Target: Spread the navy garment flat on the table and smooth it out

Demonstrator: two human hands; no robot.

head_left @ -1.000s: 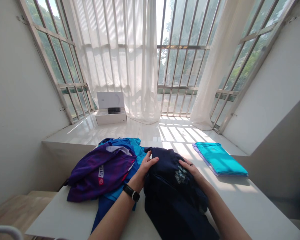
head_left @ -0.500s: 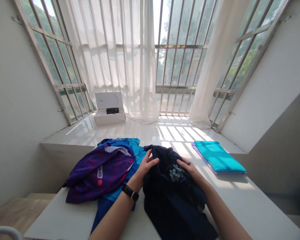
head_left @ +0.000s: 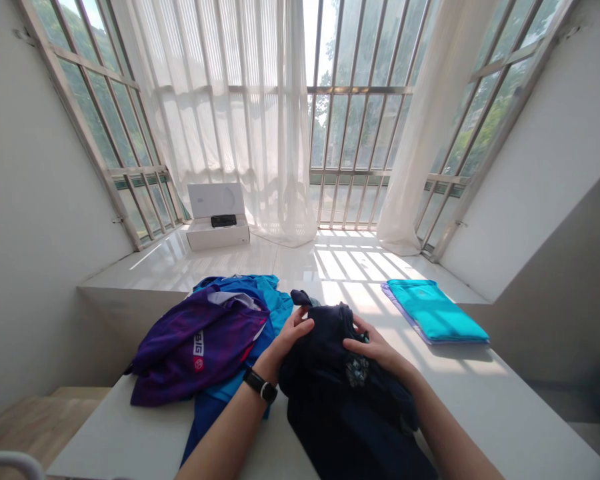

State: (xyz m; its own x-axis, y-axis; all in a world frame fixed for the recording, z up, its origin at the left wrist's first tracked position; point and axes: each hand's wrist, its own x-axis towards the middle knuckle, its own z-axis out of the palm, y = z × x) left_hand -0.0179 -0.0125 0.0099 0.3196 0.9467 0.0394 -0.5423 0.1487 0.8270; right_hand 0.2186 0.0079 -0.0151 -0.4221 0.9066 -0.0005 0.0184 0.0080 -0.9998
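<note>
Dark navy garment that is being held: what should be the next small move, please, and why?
Probably draw the right grip gently away from the left grip, to open out the dark navy garment. Its far end is bunched between them, and its pale print looks creased; the turquoise garment at the right, by contrast, lies folded.

Bay window fitted with metal bars across the front and both angled sides, green foliage outside; a sheer white curtain covers the front's left part, and a second curtain hangs gathered toward the right. Daylight throws barred bright patches onto a glossy white sill, with a white table on its near side. Plain pale walls flank the bay, the lower right in shadow; a light brown surface shows at lower left.
</note>
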